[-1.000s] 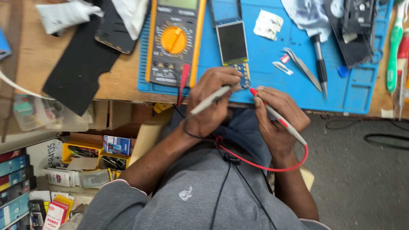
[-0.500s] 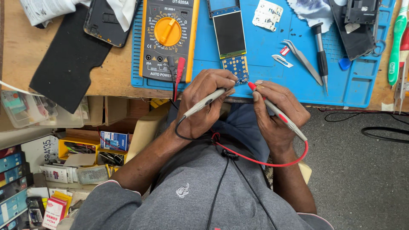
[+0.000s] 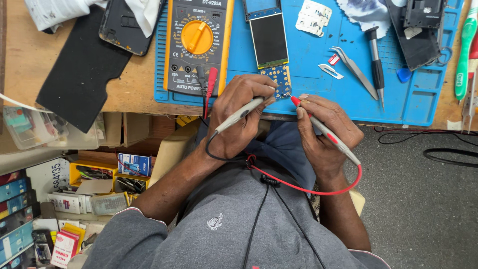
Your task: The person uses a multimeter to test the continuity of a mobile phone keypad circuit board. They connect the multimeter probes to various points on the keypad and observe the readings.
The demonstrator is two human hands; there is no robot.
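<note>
Head view: left hand (image 3: 239, 119) pinching the grey probe (image 3: 239, 113) and right hand (image 3: 326, 132) pinching the red probe (image 3: 323, 130) are converging on the small circuit board (image 3: 280, 79), lying just beyond both.

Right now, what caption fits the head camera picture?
Left hand with the black probe and right hand with the red probe touch a keypad circuit board on a blue mat.

single head view, steeply downward, close, apparently upside-down
</note>
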